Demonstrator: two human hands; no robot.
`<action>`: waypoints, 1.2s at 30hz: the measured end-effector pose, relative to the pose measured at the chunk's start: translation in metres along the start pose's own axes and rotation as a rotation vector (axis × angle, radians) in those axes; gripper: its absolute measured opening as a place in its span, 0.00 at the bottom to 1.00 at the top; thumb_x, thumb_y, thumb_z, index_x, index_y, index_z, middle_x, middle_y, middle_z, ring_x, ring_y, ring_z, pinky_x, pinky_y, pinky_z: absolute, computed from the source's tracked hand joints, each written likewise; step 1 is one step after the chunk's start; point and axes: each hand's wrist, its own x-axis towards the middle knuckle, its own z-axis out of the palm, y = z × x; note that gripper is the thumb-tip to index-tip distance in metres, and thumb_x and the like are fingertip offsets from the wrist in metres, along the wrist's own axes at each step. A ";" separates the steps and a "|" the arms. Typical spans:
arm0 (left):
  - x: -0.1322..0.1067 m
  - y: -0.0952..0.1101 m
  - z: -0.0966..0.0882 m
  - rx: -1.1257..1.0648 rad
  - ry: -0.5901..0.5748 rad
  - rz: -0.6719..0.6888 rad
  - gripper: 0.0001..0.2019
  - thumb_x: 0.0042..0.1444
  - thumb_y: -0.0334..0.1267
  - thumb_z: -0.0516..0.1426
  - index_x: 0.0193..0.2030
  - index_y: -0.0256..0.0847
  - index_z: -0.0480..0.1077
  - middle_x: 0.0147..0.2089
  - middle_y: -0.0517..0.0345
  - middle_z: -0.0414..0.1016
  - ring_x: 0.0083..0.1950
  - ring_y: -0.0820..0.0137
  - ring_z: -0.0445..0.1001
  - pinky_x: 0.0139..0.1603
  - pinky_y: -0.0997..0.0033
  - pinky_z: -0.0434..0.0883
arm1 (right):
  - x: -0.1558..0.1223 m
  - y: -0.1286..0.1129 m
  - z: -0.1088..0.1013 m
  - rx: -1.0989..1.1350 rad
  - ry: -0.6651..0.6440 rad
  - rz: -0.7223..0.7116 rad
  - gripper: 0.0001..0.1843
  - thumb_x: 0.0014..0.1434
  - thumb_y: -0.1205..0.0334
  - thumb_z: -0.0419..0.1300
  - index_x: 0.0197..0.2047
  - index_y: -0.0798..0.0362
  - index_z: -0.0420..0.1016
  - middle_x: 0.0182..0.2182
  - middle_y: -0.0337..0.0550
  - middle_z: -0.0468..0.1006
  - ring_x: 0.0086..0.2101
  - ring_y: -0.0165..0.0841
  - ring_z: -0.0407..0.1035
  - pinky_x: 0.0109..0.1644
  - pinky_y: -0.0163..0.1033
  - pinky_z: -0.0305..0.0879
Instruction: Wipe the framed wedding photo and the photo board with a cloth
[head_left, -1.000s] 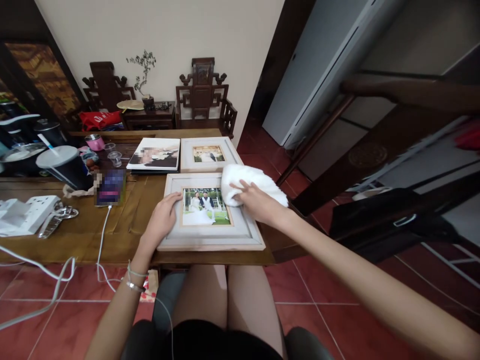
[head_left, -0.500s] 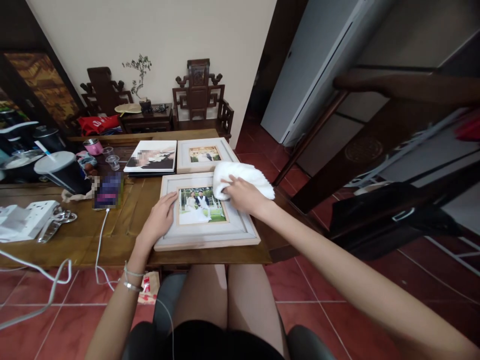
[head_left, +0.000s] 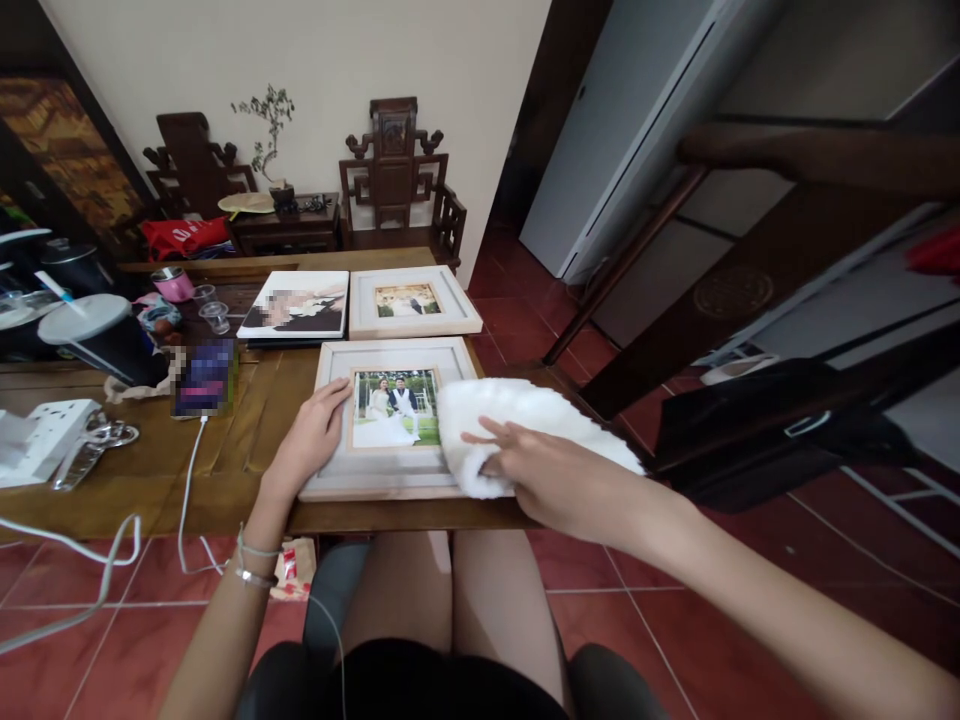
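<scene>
A pale wooden picture frame (head_left: 390, 360) holding a photo of a couple lies flat at the near edge of the wooden table (head_left: 247, 430). My left hand (head_left: 311, 440) rests flat on the frame's left border, fingers spread. My right hand (head_left: 544, 470) presses a fluffy white cloth (head_left: 525, 415) onto the frame's lower right corner, fingers stretched over the cloth. A second, smaller frame (head_left: 412, 300) and a photo album (head_left: 296, 305) lie behind it.
A phone (head_left: 202, 378) on a white cable, a dark cup with a lid (head_left: 97, 335), a power strip (head_left: 41, 440), small cups and clutter fill the table's left. Carved wooden chairs (head_left: 394, 190) stand at the wall. A dark wooden stair rail (head_left: 750, 270) runs at the right.
My right hand slid the cloth from the frame's upper right corner down to its lower right corner. The left hand stayed on the left border.
</scene>
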 end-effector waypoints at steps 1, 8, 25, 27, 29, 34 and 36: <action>0.000 0.000 0.000 0.003 -0.004 -0.001 0.18 0.63 0.32 0.47 0.54 0.35 0.71 0.61 0.44 0.70 0.63 0.60 0.67 0.66 0.53 0.63 | 0.008 0.003 -0.002 -0.017 -0.001 0.031 0.23 0.41 0.84 0.49 0.31 0.53 0.79 0.58 0.48 0.71 0.63 0.43 0.55 0.61 0.45 0.63; -0.001 0.003 0.000 0.020 0.017 0.023 0.17 0.63 0.32 0.47 0.53 0.33 0.72 0.59 0.42 0.71 0.63 0.60 0.68 0.65 0.55 0.64 | 0.052 0.051 0.018 -0.085 0.079 0.050 0.29 0.42 0.84 0.49 0.43 0.58 0.79 0.63 0.50 0.63 0.66 0.46 0.45 0.66 0.53 0.53; -0.002 0.006 0.002 0.009 0.037 -0.034 0.18 0.62 0.30 0.47 0.54 0.35 0.71 0.59 0.45 0.72 0.62 0.61 0.69 0.65 0.54 0.64 | 0.039 -0.065 -0.002 -0.067 -0.055 -0.191 0.17 0.48 0.77 0.55 0.38 0.56 0.80 0.53 0.56 0.75 0.56 0.48 0.66 0.62 0.52 0.61; -0.002 0.007 0.001 0.014 0.031 -0.039 0.18 0.62 0.30 0.47 0.54 0.34 0.71 0.59 0.44 0.72 0.61 0.61 0.69 0.65 0.55 0.65 | 0.056 -0.074 0.013 -0.077 -0.046 -0.234 0.15 0.51 0.75 0.56 0.40 0.59 0.80 0.56 0.59 0.72 0.59 0.51 0.62 0.63 0.53 0.59; -0.001 0.008 -0.001 0.004 0.026 -0.045 0.18 0.62 0.30 0.47 0.54 0.33 0.71 0.59 0.44 0.72 0.61 0.61 0.70 0.65 0.55 0.65 | 0.065 -0.073 0.032 -0.066 0.003 -0.249 0.16 0.51 0.74 0.57 0.42 0.61 0.79 0.61 0.59 0.66 0.62 0.53 0.55 0.63 0.54 0.56; -0.003 0.008 -0.002 -0.023 0.042 -0.033 0.17 0.62 0.32 0.48 0.52 0.36 0.73 0.58 0.47 0.73 0.60 0.62 0.71 0.64 0.55 0.66 | 0.042 -0.038 0.053 0.004 0.118 -0.173 0.20 0.46 0.78 0.54 0.40 0.58 0.79 0.61 0.55 0.67 0.64 0.48 0.51 0.66 0.54 0.52; -0.003 0.006 -0.001 -0.024 0.050 -0.030 0.17 0.61 0.32 0.49 0.52 0.37 0.73 0.57 0.47 0.74 0.60 0.62 0.71 0.64 0.55 0.66 | 0.022 -0.022 0.042 0.009 0.091 -0.116 0.22 0.43 0.81 0.53 0.38 0.57 0.80 0.58 0.54 0.70 0.63 0.46 0.54 0.66 0.52 0.52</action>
